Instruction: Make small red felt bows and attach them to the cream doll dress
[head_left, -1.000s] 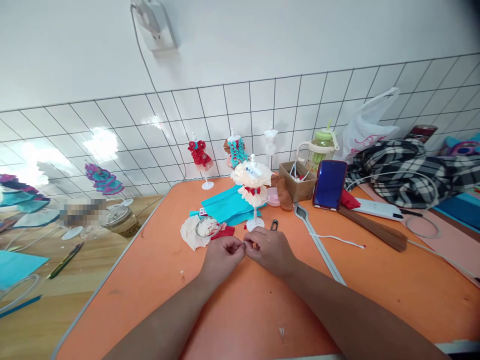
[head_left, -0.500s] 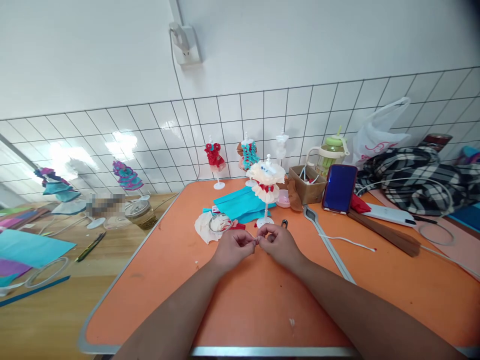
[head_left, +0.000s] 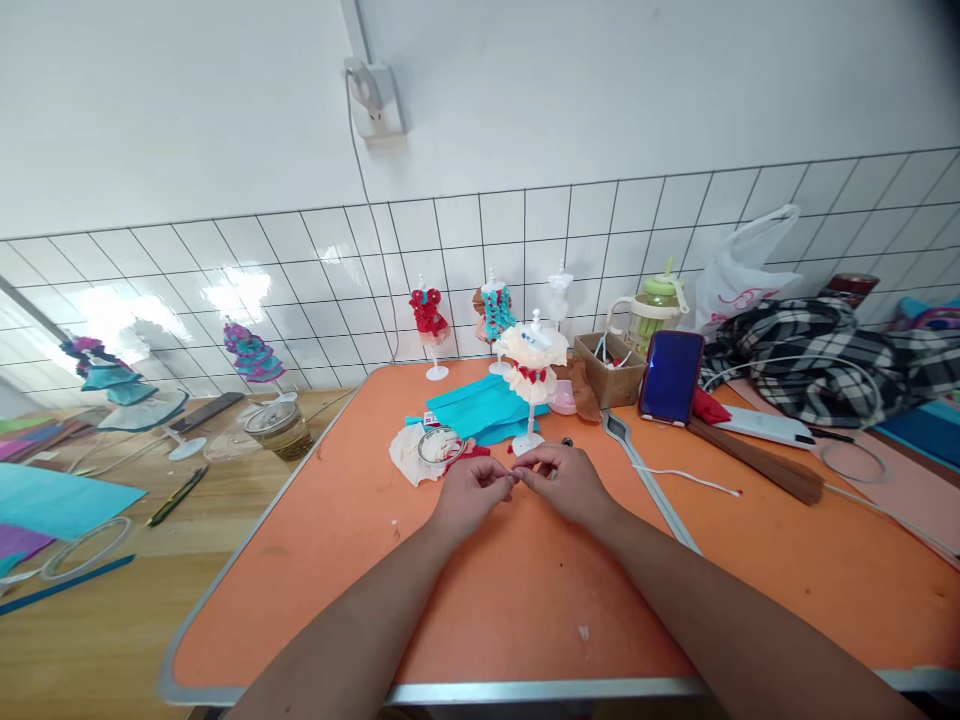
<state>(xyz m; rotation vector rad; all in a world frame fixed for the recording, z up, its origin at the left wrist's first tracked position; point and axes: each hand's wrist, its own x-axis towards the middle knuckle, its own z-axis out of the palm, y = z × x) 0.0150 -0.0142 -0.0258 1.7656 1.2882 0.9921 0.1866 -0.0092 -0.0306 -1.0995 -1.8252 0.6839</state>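
Note:
Over the middle of the orange table, my left hand and my right hand meet fingertip to fingertip. Both are closed in a pinch on something too small to make out. Just behind them stands a small white dress form wearing a cream ruffled dress with a red band. Turquoise paper lies behind and to the left of it. Beside my left hand are cream crepe pieces with a clear ring of tape and red scraps on them.
Other dressed forms stand by the tiled wall. At right are a cardboard box, a propped phone, a green-lidded bottle, a white strip and checked cloth. A wooden table at left holds a jar.
The camera view has shifted slightly. My hands stay together, with the fingers slightly rearranged and my right hand's fingers laid a little flatter.

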